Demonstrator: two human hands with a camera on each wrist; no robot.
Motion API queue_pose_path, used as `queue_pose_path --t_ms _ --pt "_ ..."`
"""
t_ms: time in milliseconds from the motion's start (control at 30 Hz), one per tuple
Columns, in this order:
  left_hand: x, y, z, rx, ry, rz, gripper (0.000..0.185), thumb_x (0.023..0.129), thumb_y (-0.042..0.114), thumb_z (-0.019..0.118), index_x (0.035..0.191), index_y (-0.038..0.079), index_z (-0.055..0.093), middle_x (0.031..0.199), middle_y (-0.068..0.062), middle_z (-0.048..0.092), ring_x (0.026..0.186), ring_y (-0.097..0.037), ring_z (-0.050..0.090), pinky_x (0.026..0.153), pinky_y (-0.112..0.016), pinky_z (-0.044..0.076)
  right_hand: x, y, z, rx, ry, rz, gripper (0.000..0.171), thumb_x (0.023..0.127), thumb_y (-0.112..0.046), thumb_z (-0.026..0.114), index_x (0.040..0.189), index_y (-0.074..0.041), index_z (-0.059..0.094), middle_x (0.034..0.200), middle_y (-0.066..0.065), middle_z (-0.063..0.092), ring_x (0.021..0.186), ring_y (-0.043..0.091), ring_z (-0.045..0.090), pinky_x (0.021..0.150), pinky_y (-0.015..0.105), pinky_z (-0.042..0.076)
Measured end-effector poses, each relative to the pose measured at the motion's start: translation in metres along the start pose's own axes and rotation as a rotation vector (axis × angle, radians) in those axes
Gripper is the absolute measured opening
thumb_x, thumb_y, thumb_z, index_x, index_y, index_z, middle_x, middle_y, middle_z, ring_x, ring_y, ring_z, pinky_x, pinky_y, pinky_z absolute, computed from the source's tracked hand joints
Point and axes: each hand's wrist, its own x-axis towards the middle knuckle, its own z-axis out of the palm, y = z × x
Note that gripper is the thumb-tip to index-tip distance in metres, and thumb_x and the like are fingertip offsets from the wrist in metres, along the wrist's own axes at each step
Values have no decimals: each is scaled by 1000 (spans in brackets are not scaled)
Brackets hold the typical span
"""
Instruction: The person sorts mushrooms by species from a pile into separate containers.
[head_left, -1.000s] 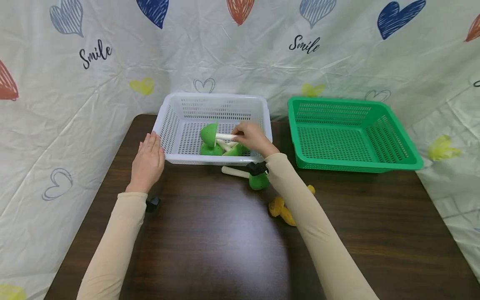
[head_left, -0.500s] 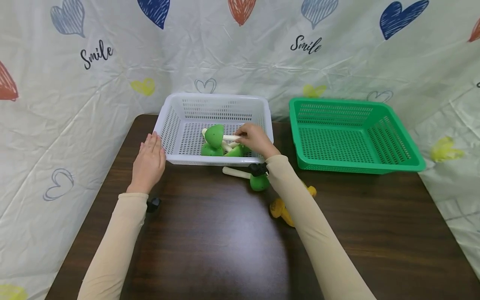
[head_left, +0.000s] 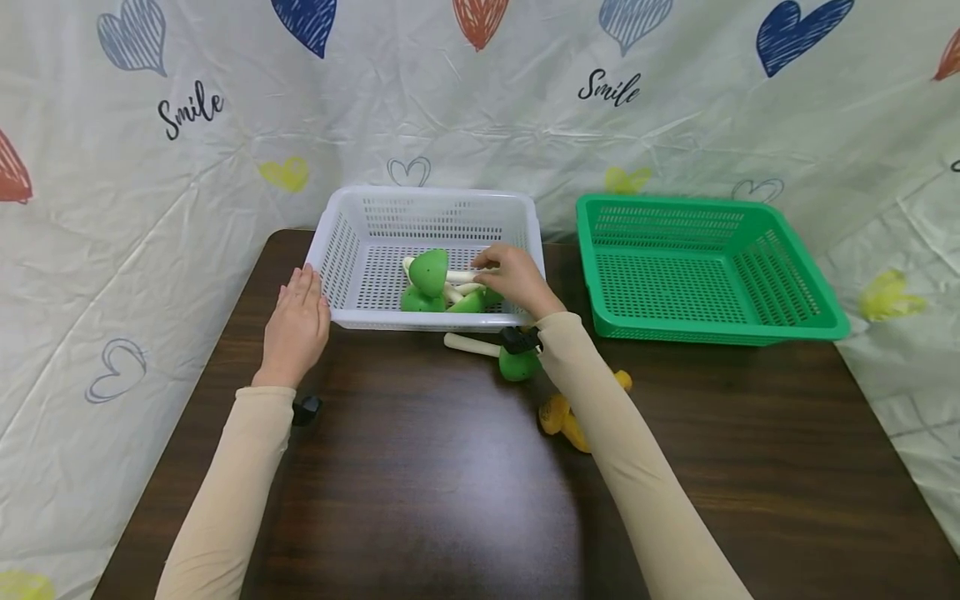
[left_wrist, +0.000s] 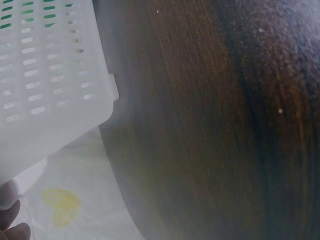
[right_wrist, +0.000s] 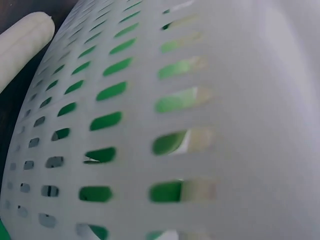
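Note:
A white basket point(head_left: 432, 319) holds several green-capped mushrooms with white stems in a pile. The top mushroom point(head_left: 428, 272) lies across the others, cap to the left. At the far end of its stem is my right hand point(head_left: 517, 279), thumb and fingers slightly parted around it. My left hand point(head_left: 296, 325) lies with straight fingers against the basket's left end; in the left wrist view only fingertips point(left_wrist: 10, 220) show beside the basket corner. Another green mushroom point(head_left: 516, 364) lies on the table in front, its stem point(right_wrist: 22, 42) seen in the right wrist view.
A green basket point(head_left: 720, 332) stands to the right on the brown table point(head_left: 420, 483). A lumpy yellow-orange piece point(head_left: 555, 414) lies partly hidden under my right forearm. Behind the table hangs a patterned white cloth point(head_left: 465, 100).
The top mushroom has shifted slightly right and come to rest on the pile. My right hand has eased slightly right, its fingers loosening from the stem. My left hand has stayed in place.

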Motion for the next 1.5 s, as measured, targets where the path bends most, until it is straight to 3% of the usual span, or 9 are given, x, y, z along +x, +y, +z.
queue_pose_path --t_ms 433,633,833,1167,1500 --pt "1 0 1 4 1 4 45 97 12 43 131 -17 43 143 -27 37 135 -39 30 107 -55 26 -32 -6 -19 13 96 -46 20 88 -14 67 107 -6 69 107 7 64 104 23 59 91 36 46" --pt "1 0 1 -1 -6 4 45 97 13 42 131 -17 42 143 -27 36 136 -39 29 109 -53 23 -61 -2 -21 8 196 -110 18 86 -11 69 103 -6 70 104 6 65 101 23 60 89 39 47" --pt "0 0 -2 -9 -9 -1 45 98 13 42 131 -17 42 144 -27 35 136 -38 28 109 -52 22 -93 4 -17 14 251 -164 18 84 -8 71 102 -3 71 103 8 65 98 23 59 79 42 48" --pt "1 0 -4 -7 -22 -13 45 97 12 41 132 -17 41 144 -27 34 137 -38 27 111 -50 19 -124 20 -8 36 122 -198 20 79 -4 75 99 -1 70 98 9 66 91 27 63 80 47 51" --pt "1 1 -1 -25 -8 -14 45 98 13 40 131 -17 42 143 -26 35 136 -38 28 108 -53 24 -132 29 4 57 94 -77 32 79 -9 76 109 0 67 107 11 63 98 31 61 85 47 50"
